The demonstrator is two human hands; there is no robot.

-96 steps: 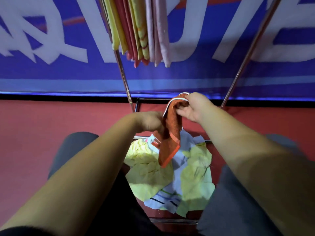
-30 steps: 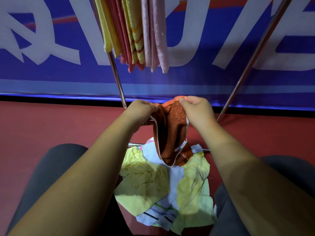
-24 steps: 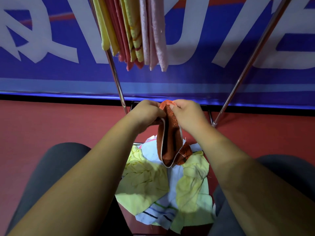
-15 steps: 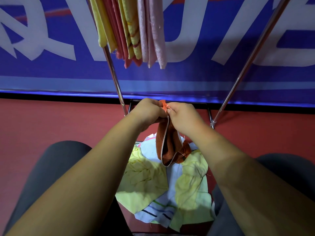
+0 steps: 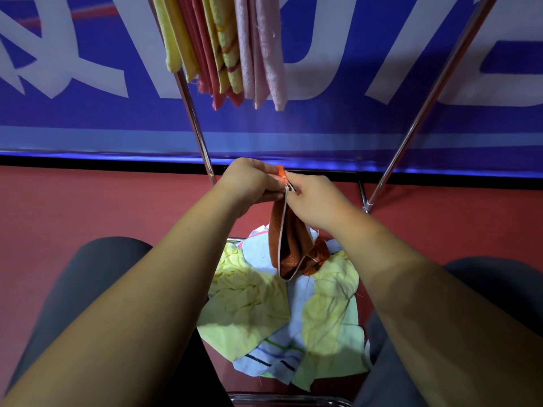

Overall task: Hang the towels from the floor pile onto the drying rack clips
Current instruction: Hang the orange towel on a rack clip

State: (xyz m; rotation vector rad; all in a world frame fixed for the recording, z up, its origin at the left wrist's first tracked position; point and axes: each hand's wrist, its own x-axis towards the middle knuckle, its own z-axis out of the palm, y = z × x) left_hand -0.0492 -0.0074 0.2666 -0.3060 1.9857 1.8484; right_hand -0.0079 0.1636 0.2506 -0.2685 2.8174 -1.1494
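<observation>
Pinching the top corner of the orange towel (image 5: 291, 245), the left hand (image 5: 249, 183) and right hand (image 5: 317, 201) meet fingertip to fingertip; it hangs folded above the floor pile (image 5: 258, 306) of yellow and white towels, between the rack legs (image 5: 194, 124). Hung towels (image 5: 229, 48) crowd the upper left, with open room to their right. White letters (image 5: 484, 95) on the blue banner (image 5: 88, 121) are cropped, unreadable.

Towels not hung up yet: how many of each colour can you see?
Orange towel, held up: 1
Yellow towels, lying crumpled: 2
White striped towel, beneath them: 1
Total: 4 showing, maybe more hidden underneath
</observation>
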